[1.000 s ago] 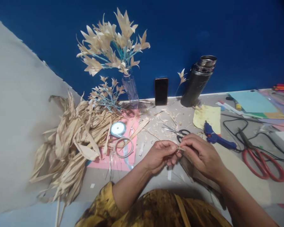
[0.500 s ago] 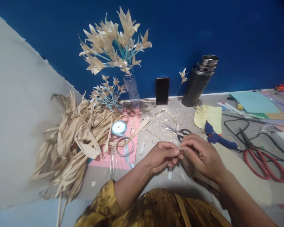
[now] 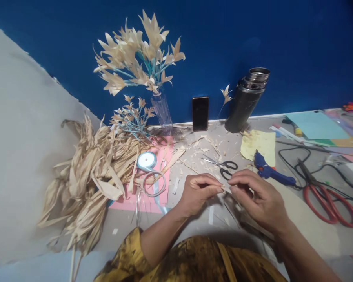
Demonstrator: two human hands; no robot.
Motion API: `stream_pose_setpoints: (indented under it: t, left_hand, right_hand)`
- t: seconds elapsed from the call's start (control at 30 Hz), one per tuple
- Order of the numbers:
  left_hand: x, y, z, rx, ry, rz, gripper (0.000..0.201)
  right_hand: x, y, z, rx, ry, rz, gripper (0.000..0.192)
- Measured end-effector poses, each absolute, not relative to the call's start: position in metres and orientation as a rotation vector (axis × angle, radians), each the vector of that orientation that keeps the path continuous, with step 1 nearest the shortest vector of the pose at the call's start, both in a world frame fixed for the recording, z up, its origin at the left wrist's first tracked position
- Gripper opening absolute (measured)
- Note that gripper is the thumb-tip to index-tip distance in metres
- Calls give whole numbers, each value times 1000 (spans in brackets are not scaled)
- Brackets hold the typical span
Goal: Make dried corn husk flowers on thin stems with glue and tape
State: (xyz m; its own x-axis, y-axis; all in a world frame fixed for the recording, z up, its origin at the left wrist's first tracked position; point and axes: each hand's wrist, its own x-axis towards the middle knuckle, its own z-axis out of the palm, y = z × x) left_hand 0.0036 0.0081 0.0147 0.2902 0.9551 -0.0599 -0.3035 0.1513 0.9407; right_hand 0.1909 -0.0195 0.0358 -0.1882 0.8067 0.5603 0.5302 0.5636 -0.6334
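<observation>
Meanwhile, over a table (image 3: 120,220) bearing heaped, crinkled, papery husks (image 3: 91,172) and a cylindrical, metal-rimmed dark flask (image 3: 245,105), the right hand (image 3: 260,196) has parted thumb and forefinger slightly since half a second earlier, while the left hand (image 3: 195,194) pinches a pale sliver (image 3: 226,189) between thumb and forefinger, near the right fingertips

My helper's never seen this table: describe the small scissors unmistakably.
Before the blue wall, find the dark flask. From its base, come toward the right hand; the small scissors lie just beyond it. Black handles set them apart from the larger red-handled scissors.
</observation>
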Motion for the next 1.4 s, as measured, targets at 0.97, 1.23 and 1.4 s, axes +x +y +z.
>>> stream_pose_setpoints:
  t: [0.97,1.23,1.4]
  left_hand:
    - [1,7,17,1256,765,1070,10]
    - [-1,5,17,1380,774,1130,8]
    - [-1,3,18,1437,787,1160,9]
  right_hand:
    - [194,-18,38,-1054,-1904,505,16]
    - [192,-21,40,-1102,-1882,548,14]
    - [192,-23,40,-1134,-1887,558,15]
